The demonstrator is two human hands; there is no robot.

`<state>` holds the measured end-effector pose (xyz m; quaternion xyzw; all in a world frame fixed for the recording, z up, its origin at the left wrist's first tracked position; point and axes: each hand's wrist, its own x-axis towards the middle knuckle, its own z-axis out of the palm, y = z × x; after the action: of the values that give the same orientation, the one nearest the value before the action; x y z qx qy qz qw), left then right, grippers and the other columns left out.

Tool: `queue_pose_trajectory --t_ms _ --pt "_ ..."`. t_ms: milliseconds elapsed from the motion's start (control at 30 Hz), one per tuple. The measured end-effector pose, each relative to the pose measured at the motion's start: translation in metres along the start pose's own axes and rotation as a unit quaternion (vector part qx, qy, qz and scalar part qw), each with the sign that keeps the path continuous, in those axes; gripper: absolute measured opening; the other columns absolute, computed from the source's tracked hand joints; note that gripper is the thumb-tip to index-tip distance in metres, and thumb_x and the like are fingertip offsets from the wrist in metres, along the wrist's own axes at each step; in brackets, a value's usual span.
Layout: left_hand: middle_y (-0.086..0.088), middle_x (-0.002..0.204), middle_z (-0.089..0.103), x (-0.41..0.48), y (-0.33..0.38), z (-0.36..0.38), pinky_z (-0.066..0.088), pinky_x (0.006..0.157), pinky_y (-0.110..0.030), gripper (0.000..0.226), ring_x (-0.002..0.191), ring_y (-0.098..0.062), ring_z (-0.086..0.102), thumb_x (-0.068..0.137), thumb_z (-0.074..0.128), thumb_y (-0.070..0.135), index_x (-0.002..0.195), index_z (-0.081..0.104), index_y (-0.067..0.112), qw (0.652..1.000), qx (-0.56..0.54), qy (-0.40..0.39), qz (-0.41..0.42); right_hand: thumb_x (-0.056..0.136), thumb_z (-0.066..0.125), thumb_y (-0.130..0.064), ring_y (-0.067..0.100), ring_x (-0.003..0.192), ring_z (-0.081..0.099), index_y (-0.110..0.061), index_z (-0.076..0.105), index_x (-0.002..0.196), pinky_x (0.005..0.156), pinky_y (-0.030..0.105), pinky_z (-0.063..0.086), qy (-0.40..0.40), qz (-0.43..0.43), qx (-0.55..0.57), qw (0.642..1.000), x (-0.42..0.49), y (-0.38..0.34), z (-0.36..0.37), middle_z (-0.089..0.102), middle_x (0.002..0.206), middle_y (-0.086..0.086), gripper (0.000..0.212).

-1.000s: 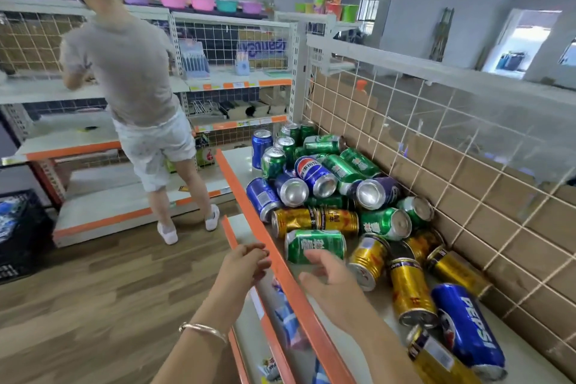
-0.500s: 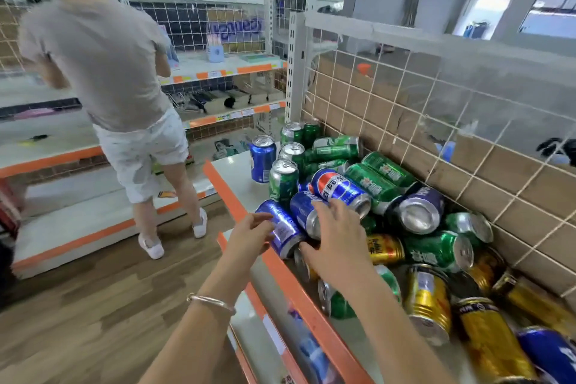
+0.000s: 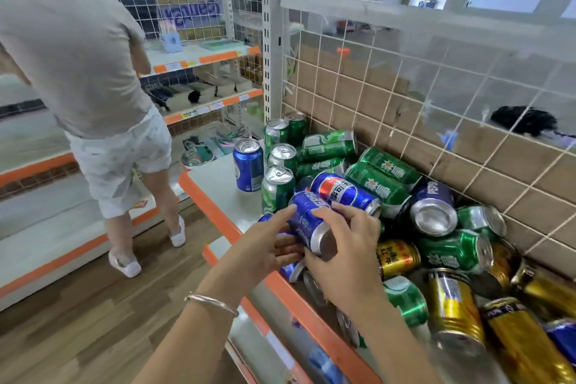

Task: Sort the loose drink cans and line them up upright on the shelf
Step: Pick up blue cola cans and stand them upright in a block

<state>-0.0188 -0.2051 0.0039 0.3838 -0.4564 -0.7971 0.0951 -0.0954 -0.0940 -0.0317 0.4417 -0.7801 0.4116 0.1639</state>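
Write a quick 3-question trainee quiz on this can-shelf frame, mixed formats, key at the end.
1. True or false: the held can, between the left hand and right hand, stands upright.
2. The end can, upright on the shelf just outside the upright green cans, is: A green, B blue, C gold.
3. Which wrist bears the bracelet?
Key: 1 false, it lies tilted over the pile; 2 B; 3 left.
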Motion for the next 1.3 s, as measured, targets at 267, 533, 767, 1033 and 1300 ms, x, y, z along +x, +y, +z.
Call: queue_pose_trajectory --t_ms 267,533,767,1033,1300 --pt "-0.014 0.094 0.071 0.003 0.011 -0.002 0.058 0.074 -0.032 0.036 0.085 -0.023 0.069 0.079 0.059 0.035 0.097 0.069 0.006 0.97 -0.105 -0.218 0.016 0.074 0.06 -0.048 0.006 0.126 0.034 -0.046 0.048 0.122 0.106 0.027 0.028 -0.158 -0.049 0.107 0.98 0.013 -0.026 -0.03 0.042 0.13 -0.019 0.049" --pt "-0.012 0.078 0.072 0.01 0.017 -0.01 0.06 0.059 -0.032 0.035 0.063 -0.021 0.07 0.066 0.066 0.026 0.094 0.065 0.006 0.977 -0.163 -0.131 0.032 0.084 0.06 -0.05 0.029 0.13 0.031 -0.028 0.018 0.148 0.106 0.044 0.027 -0.296 0.131 -0.31 0.894 0.074 0.024 -0.023 0.033 0.142 0.007 0.08" --pt "-0.012 0.079 0.074 0.012 0.015 -0.013 0.054 0.047 -0.023 0.038 0.054 -0.017 0.069 0.082 0.062 0.028 0.109 0.063 0.002 0.972 -0.207 -0.106 0.036 0.066 0.075 -0.05 0.027 0.119 0.038 -0.02 0.045 0.128 0.096 0.04 0.041 -0.198 0.226 -0.216 0.929 0.071 0.023 -0.009 0.042 0.124 0.006 0.075" --pt "-0.007 0.077 0.075 -0.012 0.002 0.042 0.059 0.055 -0.031 0.029 0.065 -0.018 0.072 0.087 0.052 0.031 0.082 0.075 0.013 0.952 -0.229 -0.197 0.046 0.059 0.084 -0.029 0.026 0.093 0.07 -0.016 0.06 0.109 0.088 0.048 0.055 -0.037 0.439 0.378 0.814 0.02 0.0 -0.072 0.072 0.102 0.007 0.057" --pt "-0.006 0.084 0.075 -0.065 -0.037 0.126 0.059 0.056 -0.032 0.045 0.072 -0.017 0.072 0.079 0.047 0.049 0.073 0.079 0.017 0.929 -0.14 -0.342 -0.012 0.062 0.076 -0.029 0.028 0.078 0.071 -0.009 0.065 0.112 0.067 0.04 0.057 0.093 0.476 0.502 0.716 -0.057 -0.004 -0.19 0.073 0.1 0.013 0.055"
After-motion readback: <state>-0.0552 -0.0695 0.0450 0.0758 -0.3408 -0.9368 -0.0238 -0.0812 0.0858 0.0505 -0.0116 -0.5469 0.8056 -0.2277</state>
